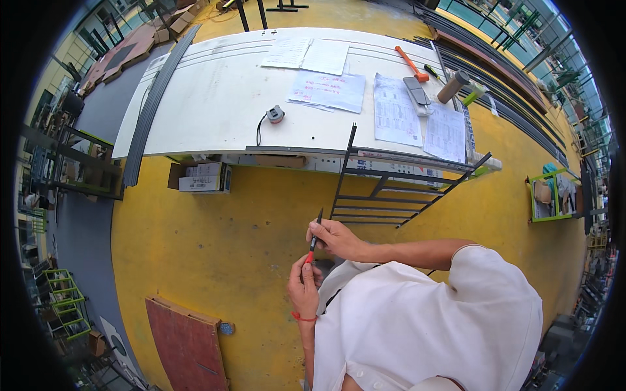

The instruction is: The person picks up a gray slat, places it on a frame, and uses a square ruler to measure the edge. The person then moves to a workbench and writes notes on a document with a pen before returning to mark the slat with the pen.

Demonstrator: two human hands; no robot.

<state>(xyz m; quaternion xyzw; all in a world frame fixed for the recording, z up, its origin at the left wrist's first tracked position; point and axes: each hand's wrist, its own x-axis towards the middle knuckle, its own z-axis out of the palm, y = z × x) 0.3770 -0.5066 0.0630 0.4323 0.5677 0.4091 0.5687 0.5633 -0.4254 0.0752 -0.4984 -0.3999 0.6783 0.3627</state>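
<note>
Between my two hands is a black marker-like pen with a red end, its dark tip pointing up toward the workbench. My right hand pinches its dark barrel. The fingers of my left hand close around the red end; a red cord circles that wrist. Beyond my hands a black metal frame with crossbars leans against the front edge of the white workbench. On the bench lie a grey tape measure with a black strap, an open notebook and written sheets.
Toward the bench's right are an orange hammer, a screwdriver, a phone-like grey object and a brown bottle. Long dark profiles cross its left end. A cardboard box sits below; a reddish board lies behind left.
</note>
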